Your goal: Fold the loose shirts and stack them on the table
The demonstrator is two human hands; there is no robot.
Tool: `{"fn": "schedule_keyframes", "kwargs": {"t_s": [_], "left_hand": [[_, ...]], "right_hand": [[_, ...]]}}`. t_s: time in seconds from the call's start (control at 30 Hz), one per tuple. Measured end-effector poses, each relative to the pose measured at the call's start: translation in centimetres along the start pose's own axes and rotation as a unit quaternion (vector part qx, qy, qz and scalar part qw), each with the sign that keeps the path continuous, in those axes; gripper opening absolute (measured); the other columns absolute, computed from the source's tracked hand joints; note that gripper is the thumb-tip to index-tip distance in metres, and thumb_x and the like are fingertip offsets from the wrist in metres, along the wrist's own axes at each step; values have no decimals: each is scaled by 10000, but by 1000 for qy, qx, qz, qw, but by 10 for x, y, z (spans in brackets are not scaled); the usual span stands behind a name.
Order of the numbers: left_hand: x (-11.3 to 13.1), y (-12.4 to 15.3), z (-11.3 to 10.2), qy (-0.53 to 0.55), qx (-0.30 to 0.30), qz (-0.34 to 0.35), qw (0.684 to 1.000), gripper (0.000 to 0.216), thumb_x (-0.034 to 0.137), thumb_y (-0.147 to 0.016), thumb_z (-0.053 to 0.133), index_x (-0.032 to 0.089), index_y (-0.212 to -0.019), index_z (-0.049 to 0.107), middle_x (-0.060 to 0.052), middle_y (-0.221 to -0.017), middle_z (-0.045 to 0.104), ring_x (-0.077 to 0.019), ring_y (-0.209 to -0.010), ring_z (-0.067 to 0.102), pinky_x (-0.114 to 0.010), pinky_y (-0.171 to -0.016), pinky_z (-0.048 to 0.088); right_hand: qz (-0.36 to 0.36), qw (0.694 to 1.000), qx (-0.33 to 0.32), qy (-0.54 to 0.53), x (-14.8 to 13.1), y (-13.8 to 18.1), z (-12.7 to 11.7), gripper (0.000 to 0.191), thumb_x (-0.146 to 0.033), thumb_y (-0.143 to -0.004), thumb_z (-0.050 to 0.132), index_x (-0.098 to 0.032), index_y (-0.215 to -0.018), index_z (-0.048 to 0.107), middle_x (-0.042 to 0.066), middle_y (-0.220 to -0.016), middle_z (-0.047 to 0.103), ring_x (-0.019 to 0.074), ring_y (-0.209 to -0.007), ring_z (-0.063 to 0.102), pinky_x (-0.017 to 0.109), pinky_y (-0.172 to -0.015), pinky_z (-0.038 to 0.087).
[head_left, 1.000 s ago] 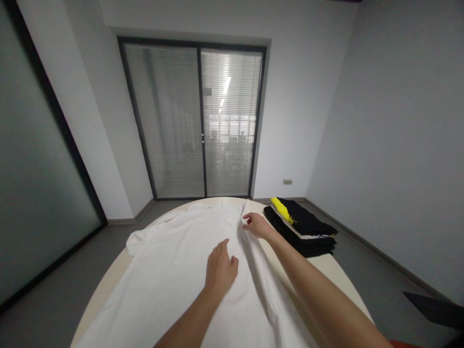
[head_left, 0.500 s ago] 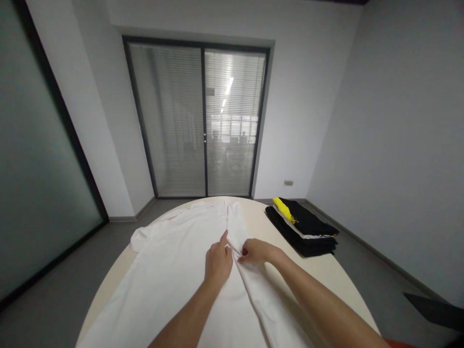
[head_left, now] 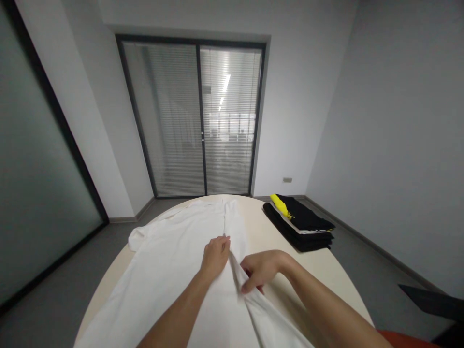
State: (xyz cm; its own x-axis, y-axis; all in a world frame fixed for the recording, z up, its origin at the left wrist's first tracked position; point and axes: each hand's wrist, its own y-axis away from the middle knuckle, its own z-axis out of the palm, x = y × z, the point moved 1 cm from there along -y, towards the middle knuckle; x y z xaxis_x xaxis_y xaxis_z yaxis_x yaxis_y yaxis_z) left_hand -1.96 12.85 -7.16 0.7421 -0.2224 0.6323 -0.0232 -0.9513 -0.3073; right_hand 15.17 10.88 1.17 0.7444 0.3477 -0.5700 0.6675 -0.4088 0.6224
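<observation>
A white shirt (head_left: 170, 270) lies spread over the round table, with a bunched, sleeve-like corner (head_left: 137, 238) at its left. Along its right side a strip of cloth is turned inward, its edge running from the far end toward me. My left hand (head_left: 216, 258) rests on the shirt near the middle, fingers curled and pinching the cloth at this edge. Just right and nearer to me, my right hand (head_left: 263, 270) grips the turned-over strip between thumb and fingers, lifting it slightly. The cloth inside both grips is partly hidden.
A stack of folded clothes (head_left: 308, 217), mostly black with a yellow piece on top, sits on the right of the pale round table (head_left: 253, 217). Beyond stands a glass door with blinds (head_left: 203, 121). A dark flat object (head_left: 431, 302) juts in at lower right.
My right hand has slid toward me along the strip, lifting it a little. My left hand's extended index finger has curled in to pinch the cloth. The camera view has shifted slightly.
</observation>
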Motion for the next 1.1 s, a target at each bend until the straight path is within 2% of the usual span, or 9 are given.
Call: {"fn": "schedule_keyframes", "kwargs": {"t_s": [0.13,0.23,0.3,0.37,0.47,0.57,0.67,0.9,1.1], "left_hand": [[-16,-10,-3,27,18,-37,999,350,312,-988,440,201,-1171,717,-57,-1208,726,-189,-1117,667,-270,-977,474],[-26,-12,-7,14,17,-53,998,307,237,-912,557,166,-1165,716,-81,-1172,738,-196,-1082,681,-274,-974,481],[-28,-11,-8,-6,14,-50,999,319,180,-870,595,158,-1165,713,-88,-1164,737,-204,-1089,671,-287,-993,471],[-27,-9,-7,-30,10,-39,999,342,147,-857,596,162,-1182,701,-85,-1191,723,-218,-1140,636,-308,-1028,446],[-23,-5,-5,-67,1,-20,998,374,144,-859,588,185,-1222,673,-74,-1247,693,-236,-1207,579,-345,-1071,404],[-20,-1,-3,-97,-8,-4,995,403,156,-869,576,192,-1266,636,-80,-1305,656,-245,-1252,539,-392,-1123,338],[-18,1,0,-122,-15,5,992,440,138,-875,540,177,-1310,595,-99,-1347,618,-248,-1294,497,-432,-1160,267],[-10,3,5,-166,-27,1,986,458,183,-892,489,174,-1345,560,-126,-1429,538,-259,-1356,424,-462,-1174,211],[7,-4,23,-176,-32,1,984,472,224,-901,466,163,-1362,549,-142,-1444,509,-266,-1375,401,-473,-1179,205]], "right_hand": [[-113,959,-143,-219,-7,0,14,635,-589,-665,808,-189,-1100,577,-20,-740,696,126,-629,675,219,-659,506],[-127,940,-216,-230,-3,-5,21,602,-513,-731,789,-205,-1209,587,9,-879,715,124,-710,697,219,-693,514],[-130,967,-123,-184,6,-13,22,427,-375,-798,736,-182,-1168,648,21,-896,713,122,-725,681,217,-691,502],[-129,984,74,-97,16,-22,21,283,-238,-826,658,-167,-1098,696,32,-901,718,134,-758,663,228,-715,485],[-105,926,358,55,26,-32,22,270,-155,-838,579,-182,-1074,707,62,-1004,714,180,-917,641,262,-826,461],[11,849,514,125,33,-38,24,289,-196,-893,540,-179,-1154,662,123,-1181,655,245,-1094,581,316,-918,432],[127,809,558,134,39,-43,22,307,-279,-941,520,-179,-1211,624,148,-1174,643,279,-1090,573,346,-894,429],[68,848,525,37,52,-53,12,369,-165,-962,437,-234,-1267,633,60,-1155,687,170,-1050,632,247,-923,412],[114,847,517,39,71,-47,1,371,-136,-938,451,-169,-1245,657,106,-1198,679,200,-1109,633,266,-924,416]]}}
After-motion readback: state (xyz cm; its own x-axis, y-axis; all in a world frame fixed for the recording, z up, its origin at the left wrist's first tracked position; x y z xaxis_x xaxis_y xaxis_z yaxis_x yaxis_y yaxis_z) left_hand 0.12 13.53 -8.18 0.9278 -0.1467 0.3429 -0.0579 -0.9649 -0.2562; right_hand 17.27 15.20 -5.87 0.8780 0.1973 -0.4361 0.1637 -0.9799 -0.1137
